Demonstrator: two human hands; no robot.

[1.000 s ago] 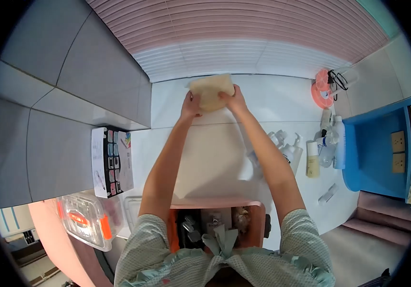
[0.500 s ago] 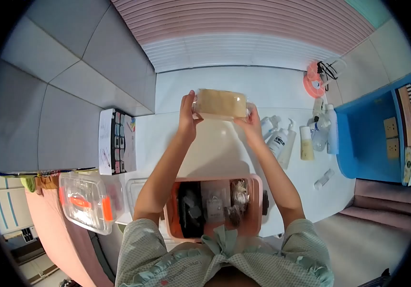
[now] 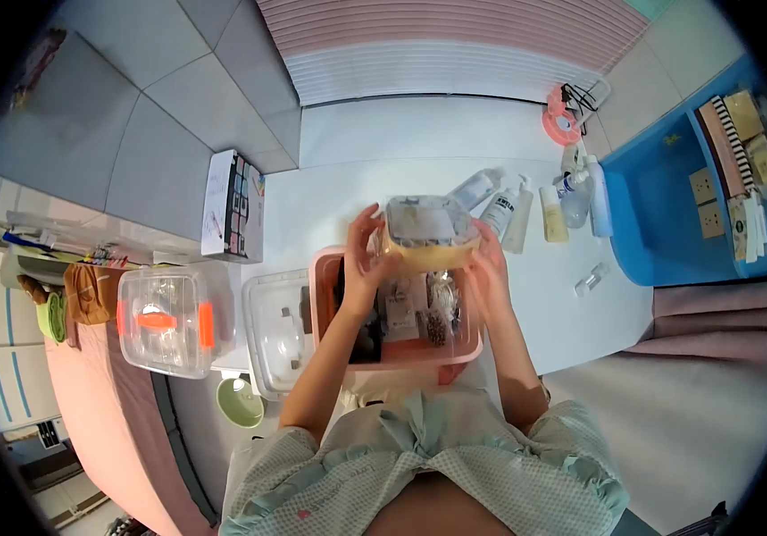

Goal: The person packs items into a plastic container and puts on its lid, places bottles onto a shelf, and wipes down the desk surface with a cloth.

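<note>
Between my two hands is a small box (image 3: 431, 225) with a tan side and a clear, shiny face tilted up toward me. My left hand (image 3: 366, 263) has its fingers closed around the box's left end, and my right hand (image 3: 488, 268) grips the right end. Just below them stands a pink bin (image 3: 471, 347). Inside it are a black item (image 3: 367, 341), a white packet (image 3: 400, 308) and clear bags (image 3: 441, 308) with dark beady contents. My forearms and the box cover part of the bin.
Left of the bin lie a clear lid (image 3: 278, 353) and a clear case with orange latches (image 3: 165, 323). A black-and-white box (image 3: 233, 210) stands by the wall. Several bottles (image 3: 500, 213) are at right, beside a blue shelf (image 3: 642, 241). A green bowl (image 3: 241, 402) sits low at left.
My hands have brought the box down and nearer, from over the tabletop to the bin's far edge. It has tipped, so its clear face now shows. The camera view has shifted.
</note>
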